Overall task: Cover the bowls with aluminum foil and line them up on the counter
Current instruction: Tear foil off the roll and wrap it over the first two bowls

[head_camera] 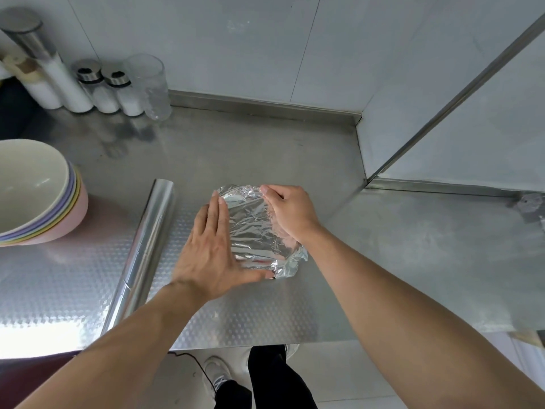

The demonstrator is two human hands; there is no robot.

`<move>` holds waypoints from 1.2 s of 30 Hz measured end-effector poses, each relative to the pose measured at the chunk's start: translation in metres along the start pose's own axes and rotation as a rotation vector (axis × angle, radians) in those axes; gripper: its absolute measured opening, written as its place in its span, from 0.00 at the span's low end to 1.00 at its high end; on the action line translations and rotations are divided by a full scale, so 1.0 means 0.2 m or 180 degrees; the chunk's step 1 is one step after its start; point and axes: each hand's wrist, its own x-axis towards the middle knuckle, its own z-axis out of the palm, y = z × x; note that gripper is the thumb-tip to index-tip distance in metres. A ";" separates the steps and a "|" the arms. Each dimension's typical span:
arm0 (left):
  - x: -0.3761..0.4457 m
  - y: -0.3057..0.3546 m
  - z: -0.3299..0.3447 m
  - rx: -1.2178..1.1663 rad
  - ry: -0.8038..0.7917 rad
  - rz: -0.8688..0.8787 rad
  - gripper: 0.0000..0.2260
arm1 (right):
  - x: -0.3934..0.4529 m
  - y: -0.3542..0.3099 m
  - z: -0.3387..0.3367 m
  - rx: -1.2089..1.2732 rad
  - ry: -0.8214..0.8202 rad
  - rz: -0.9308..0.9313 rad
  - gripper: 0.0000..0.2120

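The left hand (211,246) pressed flat, fingers straight, against the foil-covered bowl (256,231), steadying it. The right hand (287,211), fingers curled, crimped foil over the far rim to seal it.

Two bare forearms are showing from the bottom corners of the frame, with no sleeves, watches, rings or bracelets on them. The left hand (213,246) and right hand (287,212) are both ungloved, and the fingernails are looking short and unpainted. Below the counter edge, the person is wearing black trousers (277,379) that are covering both legs. One white shoe (216,374) with dark laces or markings is showing on the floor; the other foot is mostly hidden behind the legs. No upper-body clothing is appearing in view.
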 end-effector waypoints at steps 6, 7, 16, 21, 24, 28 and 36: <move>0.00 0.04 0.02 -0.0080 0.0068 -0.0109 0.73 | -0.02 0.04 -0.01 0.0469 0.0127 0.0242 0.21; 0.00 0.04 0.02 -0.0091 0.0075 -0.0116 0.73 | -0.03 0.05 -0.01 0.0478 0.0146 0.0294 0.20; -0.01 0.05 0.01 -0.0119 0.0084 -0.0146 0.73 | -0.10 0.13 0.01 0.0782 0.0324 0.0655 0.17; 0.00 0.09 0.04 -0.0126 0.0273 -0.0307 0.74 | -0.20 0.13 0.05 0.0622 0.0811 0.0540 0.18; 0.00 0.11 0.05 -0.0127 0.0327 -0.0370 0.74 | -0.23 0.11 0.08 0.0908 0.1068 0.0621 0.17; -0.01 0.12 0.05 -0.0149 0.0328 -0.0446 0.74 | -0.19 0.13 0.11 0.1298 0.1070 0.0864 0.17; -0.01 0.14 0.05 -0.0193 0.0326 -0.0505 0.74 | -0.25 0.11 0.18 0.1440 0.1413 0.0922 0.24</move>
